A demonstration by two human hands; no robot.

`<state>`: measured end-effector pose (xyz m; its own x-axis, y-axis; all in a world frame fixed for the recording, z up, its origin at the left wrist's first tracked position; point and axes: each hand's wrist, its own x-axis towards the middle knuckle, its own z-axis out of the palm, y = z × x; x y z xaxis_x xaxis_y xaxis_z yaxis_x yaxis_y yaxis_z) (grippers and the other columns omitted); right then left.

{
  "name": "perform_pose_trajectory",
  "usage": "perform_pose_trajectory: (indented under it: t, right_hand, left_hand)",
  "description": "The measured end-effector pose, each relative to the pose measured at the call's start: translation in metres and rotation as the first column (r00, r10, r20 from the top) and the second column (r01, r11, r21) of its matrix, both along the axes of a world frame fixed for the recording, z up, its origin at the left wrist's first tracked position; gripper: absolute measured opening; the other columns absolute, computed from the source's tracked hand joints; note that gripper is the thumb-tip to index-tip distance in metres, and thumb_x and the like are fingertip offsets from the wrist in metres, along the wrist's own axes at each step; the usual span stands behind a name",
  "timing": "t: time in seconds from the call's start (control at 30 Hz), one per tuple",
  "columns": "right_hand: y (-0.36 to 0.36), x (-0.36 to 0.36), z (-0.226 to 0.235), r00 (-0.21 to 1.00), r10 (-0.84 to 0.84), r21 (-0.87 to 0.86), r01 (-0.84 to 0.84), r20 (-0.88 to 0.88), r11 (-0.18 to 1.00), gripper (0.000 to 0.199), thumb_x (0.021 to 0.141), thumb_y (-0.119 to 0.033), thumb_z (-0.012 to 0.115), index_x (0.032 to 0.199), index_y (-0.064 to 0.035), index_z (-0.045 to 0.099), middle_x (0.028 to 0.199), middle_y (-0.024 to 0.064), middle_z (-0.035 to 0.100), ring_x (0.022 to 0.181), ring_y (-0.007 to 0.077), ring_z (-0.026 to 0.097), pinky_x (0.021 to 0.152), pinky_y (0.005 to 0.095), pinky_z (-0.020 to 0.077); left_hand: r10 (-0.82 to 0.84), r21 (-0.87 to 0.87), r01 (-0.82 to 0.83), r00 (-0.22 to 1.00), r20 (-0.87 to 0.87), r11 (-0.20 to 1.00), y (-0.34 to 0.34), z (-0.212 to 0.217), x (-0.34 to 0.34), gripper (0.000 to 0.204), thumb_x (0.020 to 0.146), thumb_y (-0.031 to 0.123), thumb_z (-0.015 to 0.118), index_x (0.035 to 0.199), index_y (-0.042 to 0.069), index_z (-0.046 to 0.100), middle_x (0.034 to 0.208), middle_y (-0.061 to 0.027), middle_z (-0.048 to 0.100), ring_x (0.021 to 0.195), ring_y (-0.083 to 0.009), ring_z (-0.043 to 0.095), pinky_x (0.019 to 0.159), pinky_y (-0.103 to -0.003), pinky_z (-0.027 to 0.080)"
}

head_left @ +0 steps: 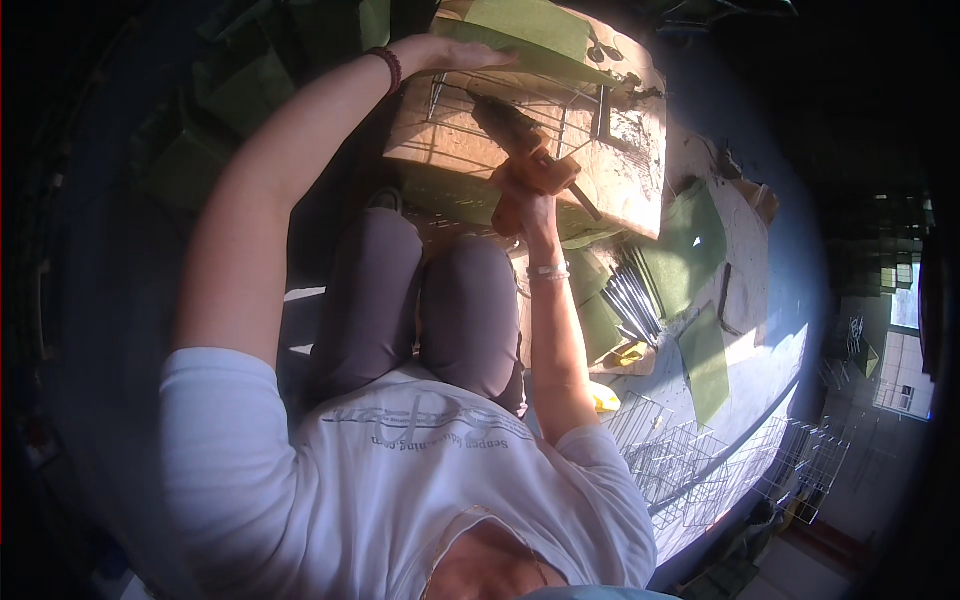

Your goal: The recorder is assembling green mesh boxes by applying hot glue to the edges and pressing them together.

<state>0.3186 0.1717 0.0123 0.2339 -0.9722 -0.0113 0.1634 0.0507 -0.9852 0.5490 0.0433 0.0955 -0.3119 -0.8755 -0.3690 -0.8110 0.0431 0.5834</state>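
Observation:
My right hand (530, 200) grips an orange glue gun (545, 172) with a dark front end and a rod sticking out of its back. The gun points up and left, toward a wire frame (562, 125) standing on a cardboard-coloured work surface (420, 142). Along the frame's far side runs a sheet of green felt (545, 62). My left hand (470, 55) lies on the felt's left part, fingers stretched out flat. Scissors (604, 50) with dark handles rest at the far right of the felt. The gun's tip looks close to the wires; contact cannot be made out.
Right of my knees lie more green felt pieces (690, 250), a bundle of grey sticks (632, 302) and a yellow item (630, 353). Several wire baskets (680, 455) sit on the floor at lower right. Dark green pieces (250, 85) are piled at far left.

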Motion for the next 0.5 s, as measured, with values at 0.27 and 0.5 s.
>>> perform_pose_trajectory:
  t: [0.27,0.5]
  right_hand:
    - [-0.005,-0.012,-0.010,1.000,0.022,-0.034,-0.022,0.002,0.999,0.022,0.074,-0.004,0.066,0.094,-0.0032,0.057,0.081,0.0021,0.059,0.071,0.0097,0.054,0.064,0.0243,0.0429]
    - [-0.004,-0.031,-0.020,0.999,-0.040,-0.012,0.039,-0.028,0.999,0.026,0.074,-0.003,0.065,0.097,-0.0032,0.054,0.082,0.0023,0.059,0.069,0.0100,0.054,0.060,0.0234,0.0417]
  left_hand:
    - [-0.032,0.020,0.033,0.998,-0.048,0.999,0.001,0.000,-0.004,0.093,0.076,0.081,0.017,0.143,0.017,0.024,0.149,-0.0119,0.019,0.137,-0.0272,0.018,0.113,-0.042,0.017]
    - [-0.066,0.029,0.066,0.997,-0.031,0.997,-0.005,0.001,-0.022,0.090,0.078,0.080,0.017,0.143,0.018,0.025,0.149,-0.0119,0.020,0.137,-0.0272,0.019,0.112,-0.040,0.018]
